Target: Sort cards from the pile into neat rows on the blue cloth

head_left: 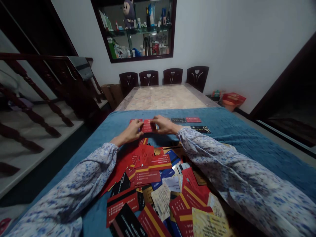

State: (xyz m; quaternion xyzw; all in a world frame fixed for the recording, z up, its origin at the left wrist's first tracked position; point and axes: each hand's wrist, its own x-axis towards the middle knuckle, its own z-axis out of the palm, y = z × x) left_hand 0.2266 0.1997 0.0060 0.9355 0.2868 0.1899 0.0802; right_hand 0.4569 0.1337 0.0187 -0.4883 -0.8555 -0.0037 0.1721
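Observation:
Both arms reach forward over a blue cloth (98, 130). A red card (147, 126) is held between my two hands at the far side of the card pile. My left hand (132, 131) grips its left edge with thumb and fingers, and my right hand (163, 125) pinches its right edge. Just behind my left fingers, another red card (134, 120) shows in part. Close to me lies a loose heap of red, black, blue and yellow cards (148, 177), many overlapping, on a red sheet (118, 168).
Right of my hands lie a dark card (178, 120), a red card (193, 119) and a black card (201, 129). Beyond the cloth the patterned tabletop (163, 95) continues toward several dark chairs (172, 75). A stair railing (32, 108) stands at the left.

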